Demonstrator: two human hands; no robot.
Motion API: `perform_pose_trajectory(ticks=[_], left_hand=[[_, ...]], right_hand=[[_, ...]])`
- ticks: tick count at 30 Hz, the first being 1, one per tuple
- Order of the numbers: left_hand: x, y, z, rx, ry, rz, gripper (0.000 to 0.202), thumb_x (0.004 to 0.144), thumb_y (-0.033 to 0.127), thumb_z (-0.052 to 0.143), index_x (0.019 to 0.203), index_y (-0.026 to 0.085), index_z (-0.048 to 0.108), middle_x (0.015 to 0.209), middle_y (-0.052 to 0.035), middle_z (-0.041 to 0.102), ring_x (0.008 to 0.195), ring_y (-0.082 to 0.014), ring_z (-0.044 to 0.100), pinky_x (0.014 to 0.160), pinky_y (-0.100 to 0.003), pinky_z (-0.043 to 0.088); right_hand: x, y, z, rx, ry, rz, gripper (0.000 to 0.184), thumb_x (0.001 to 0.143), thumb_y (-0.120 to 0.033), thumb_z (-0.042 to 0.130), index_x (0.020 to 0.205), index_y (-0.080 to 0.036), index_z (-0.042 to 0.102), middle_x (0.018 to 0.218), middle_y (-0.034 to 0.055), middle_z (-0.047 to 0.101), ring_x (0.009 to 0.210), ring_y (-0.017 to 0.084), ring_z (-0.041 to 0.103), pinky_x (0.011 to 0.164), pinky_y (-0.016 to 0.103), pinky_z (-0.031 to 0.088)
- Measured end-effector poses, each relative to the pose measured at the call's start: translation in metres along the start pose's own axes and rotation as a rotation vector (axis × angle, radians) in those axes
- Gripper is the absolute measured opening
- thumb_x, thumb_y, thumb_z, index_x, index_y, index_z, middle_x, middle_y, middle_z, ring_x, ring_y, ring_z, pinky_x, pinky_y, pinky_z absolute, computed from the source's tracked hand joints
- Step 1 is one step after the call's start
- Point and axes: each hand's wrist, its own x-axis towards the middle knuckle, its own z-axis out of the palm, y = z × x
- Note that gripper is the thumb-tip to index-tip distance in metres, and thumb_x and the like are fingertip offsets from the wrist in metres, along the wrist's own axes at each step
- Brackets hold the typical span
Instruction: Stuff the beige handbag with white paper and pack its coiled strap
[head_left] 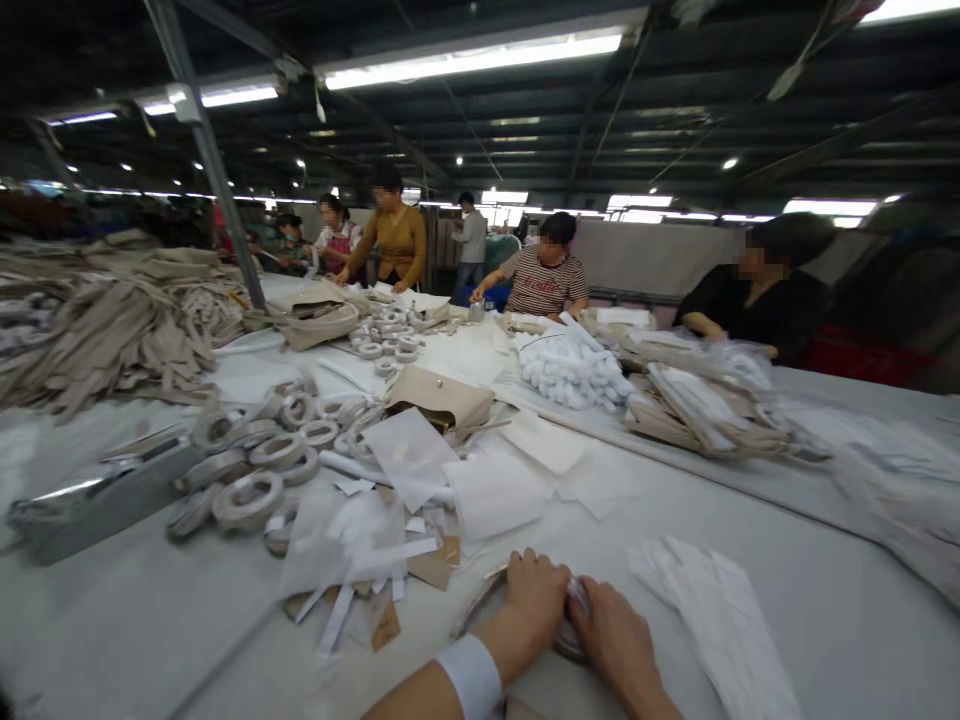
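In front of me, low in the head view, lies a coiled strap (571, 643) with a see-through wrap over part of it. My left hand (534, 600), with a white band at the wrist, is closed over the coil's left and upper side. Closed on the right side of the same coil is my right hand (619, 632). Both hands nearly meet at the top of the coil, and the fingertips are partly hidden. A pile of white wrappers or strips (720, 610) lies to the right of my right hand.
Paper sheets and scraps (390, 545) lie left of my hands, beside several coiled straps (247, 500) and a grey metal box (105, 495). Beyond sit a beige bag (442, 395), a white bundle (574, 370) and stacked bags (705, 410). Several people work across the table.
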Motion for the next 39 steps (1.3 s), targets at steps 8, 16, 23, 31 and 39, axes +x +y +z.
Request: perform_pose_trajectory(ticks=[8,16,23,31,39], left_hand=[[-0.069,-0.062,-0.049,-0.062,0.179,-0.037,0.026,0.092,0.039,0.05,0.116,0.032,0.055,0.111,-0.0002,0.064,0.107,-0.0222,0.05,0.093,-0.038,0.036],[-0.086,-0.175,-0.046,0.074,0.121,-0.34,0.026,0.078,0.028,0.067,0.101,0.019,0.062,0.108,-0.01,0.061,0.103,-0.029,0.053,0.084,-0.038,0.042],[-0.079,-0.181,-0.049,0.011,0.172,-0.201,0.022,0.084,0.006,0.043,0.09,0.015,0.063,0.101,-0.0131,0.063,0.1,-0.0249,0.056,0.09,-0.038,0.039],[-0.086,-0.222,-0.113,-0.31,0.586,-0.252,0.022,0.088,0.029,0.036,0.082,0.02,0.056,0.08,-0.003,0.063,0.077,-0.0192,0.058,0.075,-0.031,0.043],[-0.098,-0.234,-0.145,-0.671,0.804,-0.245,0.021,0.084,0.039,0.042,0.087,0.021,0.051,0.072,0.001,0.062,0.071,-0.0188,0.062,0.072,-0.031,0.047]], right_hand=[[-0.001,-0.005,-0.004,-0.055,-0.01,-0.037,0.028,0.095,-0.033,0.039,0.108,-0.018,0.058,0.097,0.011,0.063,0.093,0.027,0.062,0.071,0.034,0.044],[-0.001,-0.005,-0.003,-0.046,0.017,-0.056,0.024,0.094,-0.03,0.043,0.105,-0.016,0.06,0.095,0.0117,0.063,0.091,0.024,0.062,0.075,0.031,0.044],[-0.004,-0.006,-0.005,-0.028,0.023,-0.029,0.024,0.094,-0.027,0.042,0.106,-0.016,0.059,0.096,0.0119,0.064,0.092,0.024,0.062,0.075,0.031,0.043],[-0.006,0.001,-0.009,0.006,-0.025,-0.06,0.033,0.094,-0.028,0.035,0.117,-0.015,0.055,0.109,0.0146,0.063,0.1,0.026,0.06,0.077,0.037,0.045],[-0.015,-0.012,-0.037,0.352,0.303,-0.199,0.032,0.091,-0.028,0.037,0.102,-0.02,0.066,0.108,0.0122,0.067,0.101,0.027,0.06,0.089,0.038,0.045]])
